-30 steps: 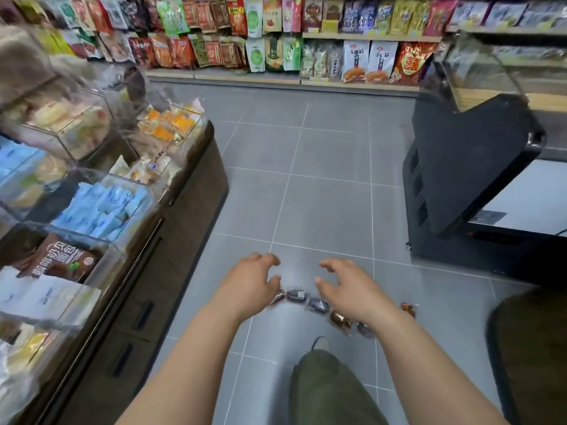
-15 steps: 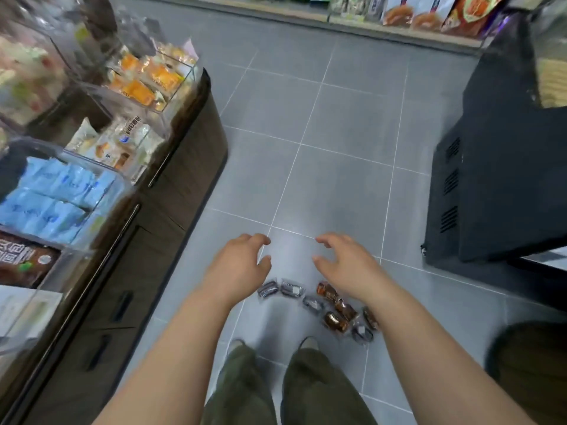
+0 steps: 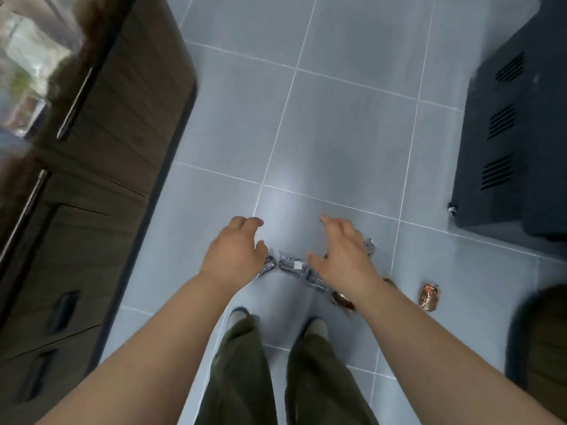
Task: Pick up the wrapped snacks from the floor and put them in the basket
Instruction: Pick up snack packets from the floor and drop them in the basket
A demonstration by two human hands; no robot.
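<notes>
Both of my hands hover low over the floor [image 3: 337, 133], just ahead of my shoes [image 3: 316, 326]. My left hand [image 3: 234, 253] has its fingers loosely curled and spread, with nothing in it. My right hand [image 3: 340, 259] is much the same, thumb out and empty.

The wrapped snacks [image 3: 291, 265] lie in a loose string on the tiles between and under my hands, silver-wrapped in the middle. There is a brown one [image 3: 342, 300] just beside my right wrist, and an orange-brown piece [image 3: 429, 297] lies apart to the right. A dark rounded shape [image 3: 540, 332] at the near right edge may be the basket, though I cannot tell for sure.

I judge these snacks to be small, light and crinkly, in slick film that will slide on tile and slip out of a flat pinch. What is inside may be soft or brittle, so I would not squeeze hard. I think it best to sweep the string in from both ends and scoop, or pinch each piece across its body and not by the wrapper's tail.
</notes>
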